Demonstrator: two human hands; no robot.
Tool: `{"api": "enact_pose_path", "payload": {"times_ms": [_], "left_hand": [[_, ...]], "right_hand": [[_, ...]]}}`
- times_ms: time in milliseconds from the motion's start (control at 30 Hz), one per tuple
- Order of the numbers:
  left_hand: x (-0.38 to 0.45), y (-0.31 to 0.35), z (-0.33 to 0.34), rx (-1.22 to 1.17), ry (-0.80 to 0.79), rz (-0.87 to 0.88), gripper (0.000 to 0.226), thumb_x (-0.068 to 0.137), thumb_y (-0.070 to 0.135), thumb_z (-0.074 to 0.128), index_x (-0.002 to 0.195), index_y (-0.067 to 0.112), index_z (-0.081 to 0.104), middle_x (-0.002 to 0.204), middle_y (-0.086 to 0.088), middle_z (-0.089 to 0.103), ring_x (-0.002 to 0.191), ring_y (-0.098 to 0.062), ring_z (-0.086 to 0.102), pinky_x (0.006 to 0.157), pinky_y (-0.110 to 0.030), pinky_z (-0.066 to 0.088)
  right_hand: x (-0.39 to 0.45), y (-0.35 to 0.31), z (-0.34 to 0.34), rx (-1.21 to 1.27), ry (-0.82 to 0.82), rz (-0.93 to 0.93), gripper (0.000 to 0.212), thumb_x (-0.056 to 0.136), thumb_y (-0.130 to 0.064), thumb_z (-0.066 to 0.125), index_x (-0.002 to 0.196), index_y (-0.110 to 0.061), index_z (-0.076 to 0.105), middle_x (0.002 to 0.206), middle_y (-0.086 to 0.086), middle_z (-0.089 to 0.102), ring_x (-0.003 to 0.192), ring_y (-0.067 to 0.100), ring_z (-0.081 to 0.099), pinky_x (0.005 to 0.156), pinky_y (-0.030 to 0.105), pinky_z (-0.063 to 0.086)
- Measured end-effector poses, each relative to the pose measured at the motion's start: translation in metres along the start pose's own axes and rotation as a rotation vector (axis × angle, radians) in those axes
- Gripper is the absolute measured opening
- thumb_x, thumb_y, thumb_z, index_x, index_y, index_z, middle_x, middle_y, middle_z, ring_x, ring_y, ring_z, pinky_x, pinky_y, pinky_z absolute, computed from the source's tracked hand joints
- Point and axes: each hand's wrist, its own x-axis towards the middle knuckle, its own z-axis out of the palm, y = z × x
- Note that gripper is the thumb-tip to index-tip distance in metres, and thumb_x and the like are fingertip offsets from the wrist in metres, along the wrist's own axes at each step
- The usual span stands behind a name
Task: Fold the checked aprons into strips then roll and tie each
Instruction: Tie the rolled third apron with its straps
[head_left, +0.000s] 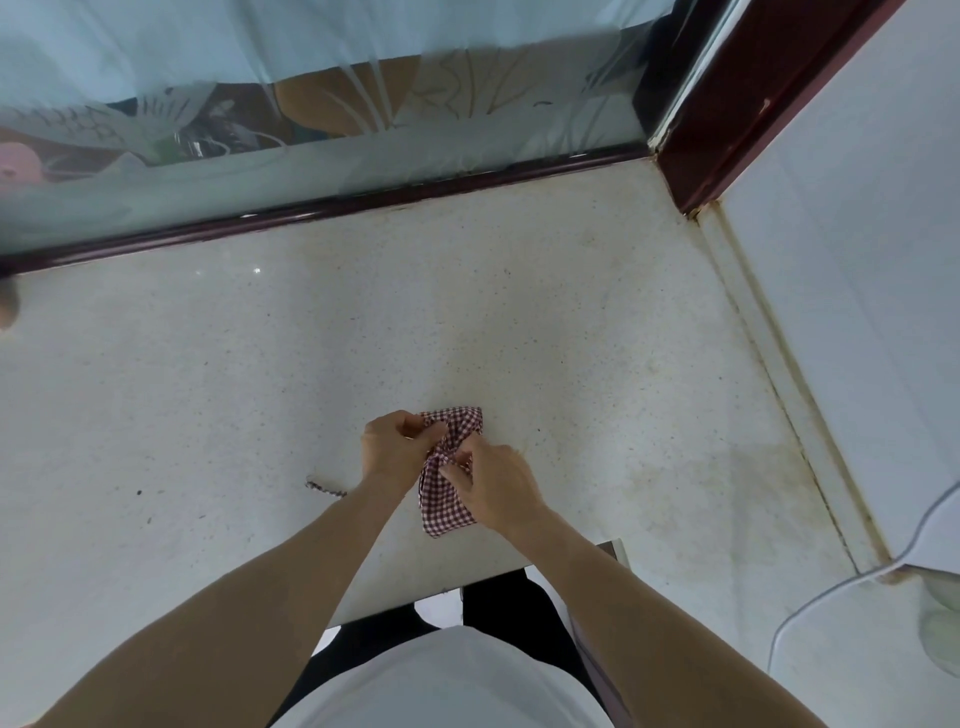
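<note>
Pale speckled stone counter (208, 395) bore a bunched red-and-white checked cloth apron (451, 483) near its front edge, pinched closed by the left hand (397, 447) and right hand (493, 480)

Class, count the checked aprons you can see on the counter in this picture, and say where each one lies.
1. A single rolled checked apron lies near the counter's front edge, gripped by the left hand and right hand. Its tie strap trails leftward. None other shows.
</note>
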Motion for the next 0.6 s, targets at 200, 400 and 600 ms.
{"api": "enact_pose_path", "payload": {"times_ms": [200, 400, 600], "left_hand": [[0.009, 0.002, -0.002, -0.121, -0.113, -0.063, 0.014, 0.085, 0.020, 0.074, 0.084, 0.007, 0.070, 0.069, -0.006, 0.066, 0.056, -0.014, 0.055, 0.052, -0.022, 0.046], [0.030, 0.015, -0.028, 0.447, -0.457, 0.257, 0.012, 0.091, 0.021, 0.067, 0.097, 0.012, 0.073, 0.079, 0.002, 0.066, 0.070, -0.011, 0.057, 0.068, -0.021, 0.041], [0.029, 0.026, -0.013, 0.270, -0.137, 0.121, 0.004, 0.087, 0.007, 0.062, 0.086, 0.008, 0.066, 0.075, -0.002, 0.064, 0.062, -0.011, 0.057, 0.055, -0.021, 0.043]], "right_hand": [[-0.004, 0.013, -0.007, 0.010, -0.130, -0.007, 0.041, 0.096, -0.038, 0.060, 0.067, -0.017, 0.040, 0.059, -0.005, 0.041, 0.053, 0.007, 0.036, 0.050, 0.024, 0.026], [0.000, 0.017, -0.013, -0.118, -0.201, 0.024, 0.040, 0.095, -0.038, 0.062, 0.068, -0.020, 0.038, 0.066, -0.008, 0.039, 0.073, 0.018, 0.049, 0.068, 0.028, 0.036], [0.008, 0.007, -0.017, -0.248, -0.232, -0.016, 0.025, 0.095, -0.037, 0.062, 0.096, -0.012, 0.059, 0.089, 0.004, 0.062, 0.080, 0.020, 0.059, 0.073, 0.032, 0.048]]}}
